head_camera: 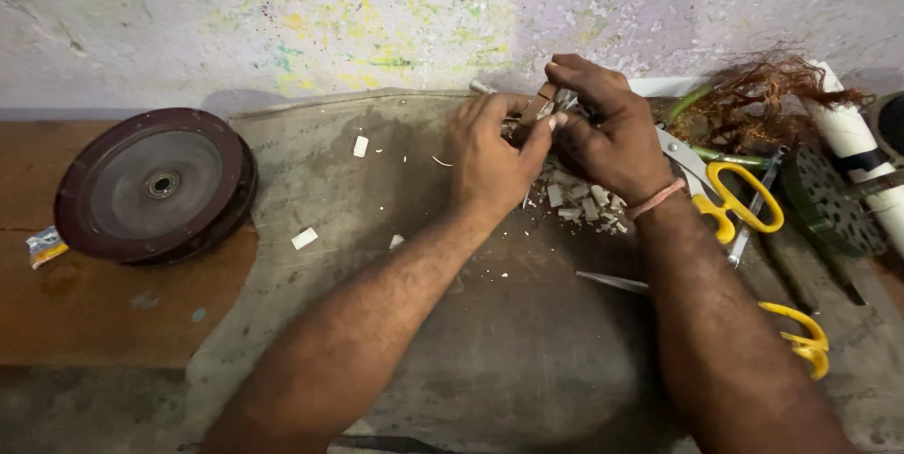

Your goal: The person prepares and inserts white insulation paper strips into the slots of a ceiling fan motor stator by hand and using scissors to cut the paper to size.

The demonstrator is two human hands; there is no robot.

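Note:
My left hand and my right hand meet at the back of a grey mat, both gripping a small brown metal part between their fingertips. The part is mostly hidden by the fingers, so its shape is unclear. A pile of small white scraps lies on the mat just below the hands. A thin pink band circles my right wrist.
A dark round wheel lies flat at the left. Yellow-handled scissors and a second yellow-handled pair lie at the right, near a tangle of copper wire, a white pipe and a dark perforated disc. A paint-spattered wall stands behind.

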